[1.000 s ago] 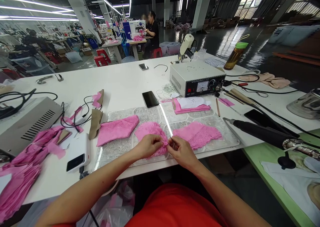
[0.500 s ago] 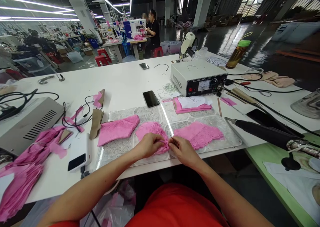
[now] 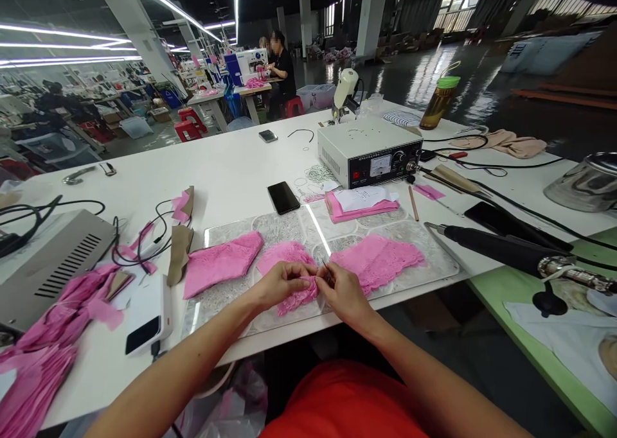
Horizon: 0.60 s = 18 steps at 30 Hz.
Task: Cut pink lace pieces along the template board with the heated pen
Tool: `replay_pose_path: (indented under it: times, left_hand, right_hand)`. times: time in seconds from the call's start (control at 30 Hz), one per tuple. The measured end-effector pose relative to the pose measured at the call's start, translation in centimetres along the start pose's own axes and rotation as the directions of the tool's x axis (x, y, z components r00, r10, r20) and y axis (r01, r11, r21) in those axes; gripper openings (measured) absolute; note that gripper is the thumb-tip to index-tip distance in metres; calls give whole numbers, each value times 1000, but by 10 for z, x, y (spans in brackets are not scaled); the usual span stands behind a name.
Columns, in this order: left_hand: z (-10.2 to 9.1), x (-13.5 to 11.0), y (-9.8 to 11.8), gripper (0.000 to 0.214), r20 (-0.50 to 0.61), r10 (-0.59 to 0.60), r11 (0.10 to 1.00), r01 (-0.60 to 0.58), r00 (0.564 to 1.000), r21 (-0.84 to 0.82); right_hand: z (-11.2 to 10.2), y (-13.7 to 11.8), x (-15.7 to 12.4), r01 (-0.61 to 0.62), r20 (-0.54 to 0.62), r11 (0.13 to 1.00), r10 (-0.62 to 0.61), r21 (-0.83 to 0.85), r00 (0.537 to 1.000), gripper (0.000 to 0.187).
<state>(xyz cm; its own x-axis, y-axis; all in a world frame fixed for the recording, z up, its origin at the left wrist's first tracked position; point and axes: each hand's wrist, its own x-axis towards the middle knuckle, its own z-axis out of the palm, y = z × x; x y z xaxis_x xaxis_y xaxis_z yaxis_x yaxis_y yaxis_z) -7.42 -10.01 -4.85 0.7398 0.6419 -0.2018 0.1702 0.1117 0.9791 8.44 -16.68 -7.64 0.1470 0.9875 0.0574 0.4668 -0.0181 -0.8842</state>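
Observation:
My left hand (image 3: 279,284) and my right hand (image 3: 341,290) meet over the middle pink lace piece (image 3: 284,258), which lies on a clear patterned mat (image 3: 231,297) at the table's near edge. Both hands are closed in a pinch on the lace's right edge, fingertips almost touching. A thin dark pointed thing shows between my right fingers; I cannot make out what it is. Two more pink lace pieces lie flat on the mat, one left (image 3: 219,262) and one right (image 3: 378,257) of my hands.
A white control box (image 3: 369,150) stands behind the mat, with a black phone (image 3: 283,197) and a pink stack topped by paper (image 3: 361,201) before it. A black-handled tool (image 3: 501,248) lies at right. Pink lace bundles (image 3: 43,335), a white device (image 3: 144,309) and a grey box (image 3: 53,258) sit left. A person works at a far table.
My hands have stayed pinched on the middle lace piece and shifted slightly nearer the table edge. The camera has tilted a little, so everything sits slightly lower and left.

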Motion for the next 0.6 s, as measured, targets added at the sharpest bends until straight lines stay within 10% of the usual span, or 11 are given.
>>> replay_pose_path:
  times: [0.6]
  left_hand:
    - [2,-1,-3,29,-133,-11,996,-1,991,-90]
  right_hand:
    - [11,-3,4,-56,-50,987,64,151,997,16]
